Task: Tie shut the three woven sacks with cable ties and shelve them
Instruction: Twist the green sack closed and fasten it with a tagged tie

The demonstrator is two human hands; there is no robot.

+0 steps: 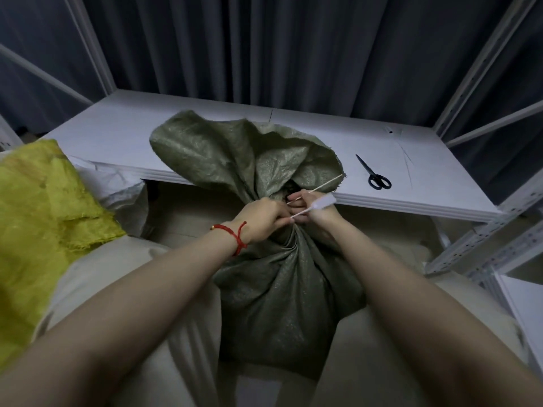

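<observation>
My left hand (261,218) is clenched round the gathered neck of the green sack (282,289), squeezing the woven cloth into a tight bunch. My right hand (311,210) sits just beside it on the far side of the neck, its fingers curled round the white cable tie (321,203). The tie's broad flat end sticks out to the right over my right knuckles, and its thin tail slants up and to the right across the sack's loose mouth. I cannot tell whether the tail is threaded through the head.

The green sack stands upright on the floor between my legs, full below the neck. Its open top flares above my hands and leans against the front edge of the white shelf board (176,133). A red cord bracelet (235,235) circles my left wrist.

A yellow sack (38,215) lies at my left, with a pale sack (123,189) behind it by the shelf edge. Black scissors (374,174) lie closed on the shelf board to the right, well apart from my hands. Grey perforated rack uprights (476,242) stand at the right, and a dark curtain (293,48) hangs behind the shelf.
</observation>
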